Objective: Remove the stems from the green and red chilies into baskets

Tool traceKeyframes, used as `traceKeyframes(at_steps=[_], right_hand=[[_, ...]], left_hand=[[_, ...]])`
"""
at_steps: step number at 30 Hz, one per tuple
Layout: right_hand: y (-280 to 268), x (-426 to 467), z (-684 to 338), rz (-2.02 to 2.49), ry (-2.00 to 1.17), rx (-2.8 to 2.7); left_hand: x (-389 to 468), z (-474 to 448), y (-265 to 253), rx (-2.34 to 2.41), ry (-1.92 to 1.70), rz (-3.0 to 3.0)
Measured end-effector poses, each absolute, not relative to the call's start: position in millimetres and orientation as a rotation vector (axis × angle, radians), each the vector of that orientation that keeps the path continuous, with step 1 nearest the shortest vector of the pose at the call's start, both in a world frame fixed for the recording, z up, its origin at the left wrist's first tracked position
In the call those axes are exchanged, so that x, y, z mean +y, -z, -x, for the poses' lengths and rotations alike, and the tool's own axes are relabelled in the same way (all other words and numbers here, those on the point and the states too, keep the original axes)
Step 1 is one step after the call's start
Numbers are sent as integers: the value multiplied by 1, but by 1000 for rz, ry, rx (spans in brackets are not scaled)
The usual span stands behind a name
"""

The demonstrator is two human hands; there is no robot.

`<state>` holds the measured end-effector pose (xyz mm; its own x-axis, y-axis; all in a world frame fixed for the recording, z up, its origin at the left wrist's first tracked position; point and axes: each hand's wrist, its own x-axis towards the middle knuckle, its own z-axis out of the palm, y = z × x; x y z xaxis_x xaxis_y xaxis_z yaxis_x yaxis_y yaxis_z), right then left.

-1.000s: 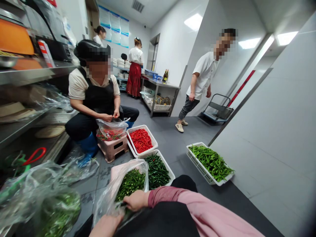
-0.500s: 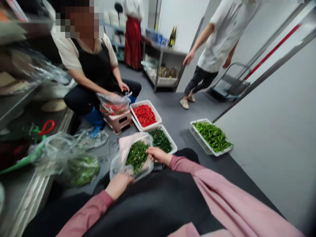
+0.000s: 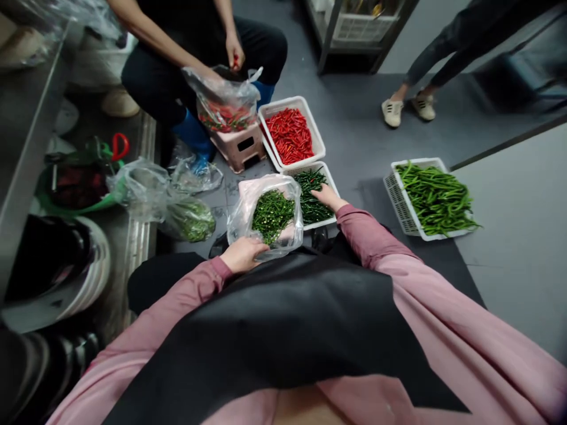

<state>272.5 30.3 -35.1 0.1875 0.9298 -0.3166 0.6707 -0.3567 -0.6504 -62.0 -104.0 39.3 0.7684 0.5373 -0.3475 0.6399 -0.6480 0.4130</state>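
Note:
A clear plastic bag (image 3: 241, 221) holding short green pieces, which look like chili stems (image 3: 272, 213), lies open in front of me on a pale pink surface. My left hand (image 3: 244, 254) is closed on the bag's near edge. My right hand (image 3: 328, 197) reaches over a white basket (image 3: 333, 177) of dark green chilies (image 3: 315, 206). Its thumb side is stretched out and touches the chilies; the other fingertips are partly hidden. Just beyond stands another white basket (image 3: 319, 139), full of red chilies (image 3: 290, 136).
A co-worker's hand (image 3: 234, 50) holds something red, beside a bag of red chilies (image 3: 225, 115) on a pink stool (image 3: 239, 147). Long green peppers (image 3: 436, 200) fill a basket at right. Bagged greens (image 3: 192, 218) and a metal shelf (image 3: 142, 236) are left. Another person's shoes (image 3: 392, 112) stand ahead.
My right hand has left the bag's rim and moved right to the dark green chilies. My left hand stays at the bag. The view has tilted down.

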Motion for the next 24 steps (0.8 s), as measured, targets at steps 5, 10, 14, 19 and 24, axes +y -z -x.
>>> traceKeyframes(at_steps=[5, 10, 14, 19, 24], right_hand=[[49, 50, -220, 1884, -811, -1761], [34, 71, -189, 1903, -737, -1770], [17, 55, -188, 1653, -619, -1877], [13, 33, -197, 1775, -721, -1889], [-27, 58, -182, 1615, -730, -1877]], left_hand=[[-104, 72, -40, 928, 483, -2462], [-108, 91, -55, 1099, 541, -2551], [-114, 95, -63, 1176, 476, -2581], [-119, 83, -57, 1166, 497, -2550], [-113, 77, -55, 1194, 423, -2576]])
